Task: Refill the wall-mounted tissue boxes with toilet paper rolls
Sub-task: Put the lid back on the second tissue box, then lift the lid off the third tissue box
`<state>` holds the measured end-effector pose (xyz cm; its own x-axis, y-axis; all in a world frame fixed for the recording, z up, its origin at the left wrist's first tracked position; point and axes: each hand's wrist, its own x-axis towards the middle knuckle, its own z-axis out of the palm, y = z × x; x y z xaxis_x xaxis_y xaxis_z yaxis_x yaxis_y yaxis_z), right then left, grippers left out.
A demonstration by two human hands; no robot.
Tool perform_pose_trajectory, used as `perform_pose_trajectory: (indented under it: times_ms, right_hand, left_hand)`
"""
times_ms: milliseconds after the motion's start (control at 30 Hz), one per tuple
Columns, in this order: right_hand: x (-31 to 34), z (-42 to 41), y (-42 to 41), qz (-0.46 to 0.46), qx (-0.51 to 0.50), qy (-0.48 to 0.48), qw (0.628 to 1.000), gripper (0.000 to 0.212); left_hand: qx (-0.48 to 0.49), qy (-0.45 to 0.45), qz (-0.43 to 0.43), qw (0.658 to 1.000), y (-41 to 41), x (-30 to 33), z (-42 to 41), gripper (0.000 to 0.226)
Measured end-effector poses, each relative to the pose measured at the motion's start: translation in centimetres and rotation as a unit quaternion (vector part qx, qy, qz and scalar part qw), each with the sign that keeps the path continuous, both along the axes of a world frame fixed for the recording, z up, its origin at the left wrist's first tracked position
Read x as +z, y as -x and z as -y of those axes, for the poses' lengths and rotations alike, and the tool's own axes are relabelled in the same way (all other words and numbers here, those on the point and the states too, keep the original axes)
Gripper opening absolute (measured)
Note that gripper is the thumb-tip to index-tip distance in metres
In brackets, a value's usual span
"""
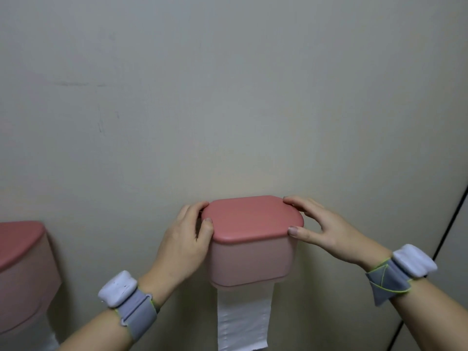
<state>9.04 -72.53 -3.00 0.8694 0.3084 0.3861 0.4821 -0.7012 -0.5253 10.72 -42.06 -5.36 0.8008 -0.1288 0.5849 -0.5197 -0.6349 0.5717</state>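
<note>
Box position: pink tissue box (pixel 249 257) is fixed to the wall (pixel 228 97), low in the centre of the view, between the two hands.
Lid: darker pink lid (pixel 250 219) sits closed and level on top of the box, rounded at the corners.
Left hand: left hand (pixel 183 245) grips the lid's left end; thumb lies on the front left corner, fingers curl over the rear left edge.
Right hand: right hand (pixel 321 230) holds the lid's right end; thumb presses the front right corner, fingers rest curled on the rear right corner.
Box body: paler, slightly see-through pink shell, rounded lower edge.
Paper: white toilet paper strip (pixel 243 323) hangs straight down out of the box's underside, lower end torn unevenly.
Second box: second pink box (pixel 24 274) of the same kind is on the wall at the left edge, lid closed, well apart from both hands.
Wrists: grey band with a white block on each wrist.
</note>
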Motion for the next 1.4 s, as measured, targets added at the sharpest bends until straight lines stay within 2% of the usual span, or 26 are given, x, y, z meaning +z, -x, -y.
perform_pose_trajectory:
  times_ms: [100, 200, 333, 533, 700, 800, 900, 1033, 1100, 1167, 1300, 1400]
  right_hand:
    - [0.6, 0.0, 0.0, -0.04, -0.004, 0.005, 0.999, 0.079]
    - [0.3, -0.2, 0.3, -0.086, -0.001, -0.08, 0.993, 0.069]
    - [-1.3, -2.3, 0.9, -0.041, -0.07, -0.136, 0.987, 0.048]
    - [-2.4, -6.3, 1.3, 0.025, -0.217, -0.152, 0.964, 0.047]
    - [-0.9, -7.8, 3.0, 0.039, -0.337, -0.164, 0.926, 0.03]
    - [-1.4, -8.8, 6.4, 0.046, -0.383, -0.191, 0.903, 0.024]
    - [-3.0, -9.2, 11.7, 0.028, -0.418, -0.17, 0.892, 0.02]
    - [-4.5, -9.6, 19.4, 0.032, -0.471, -0.17, 0.865, 0.017]
    - [-5.4, -9.9, 23.8, 0.026, -0.498, -0.178, 0.848, 0.019]
    - [-6.5, -10.5, 29.5, 0.028, -0.532, -0.196, 0.823, 0.022]
    - [-10.0, -12.3, 40.0, 0.044, -0.605, -0.256, 0.753, 0.028]
    - [-12.8, -14.9, 46.2, 0.053, -0.65, -0.284, 0.703, 0.035]
  left_hand:
    - [-0.034, -0.072, 0.033, 0.996, -0.7, 1.0, -0.8, 0.065]
    - [-0.084, -0.127, 0.061, 0.986, -1.2, 1.4, -1.0, 0.061]
    - [-0.121, -0.163, 0.086, 0.975, -1.2, 1.0, -1.1, 0.07]
    - [-0.133, -0.133, 0.1, 0.977, -1.4, 0.5, -1.2, 0.067]
    - [-0.144, -0.082, 0.064, 0.984, -2.0, 0.6, -0.9, 0.073]
    - [-0.165, -0.046, 0.057, 0.984, -2.0, 0.9, -1.7, 0.063]
    - [-0.187, -0.015, 0.091, 0.978, 0.2, 1.8, -2.4, 0.052]
    - [-0.289, 0.019, 0.158, 0.944, 5.1, 2.6, -1.7, 0.038]
    - [-0.355, 0.016, 0.148, 0.923, 8.1, 1.7, -0.2, 0.033]
    - [-0.421, -0.009, 0.106, 0.901, 11.8, -0.1, 1.9, 0.03]
    - [-0.517, -0.072, -0.085, 0.849, 19.4, -4.8, 5.7, 0.02]
    - [-0.568, -0.099, -0.122, 0.808, 24.4, -8.3, 6.6, 0.02]
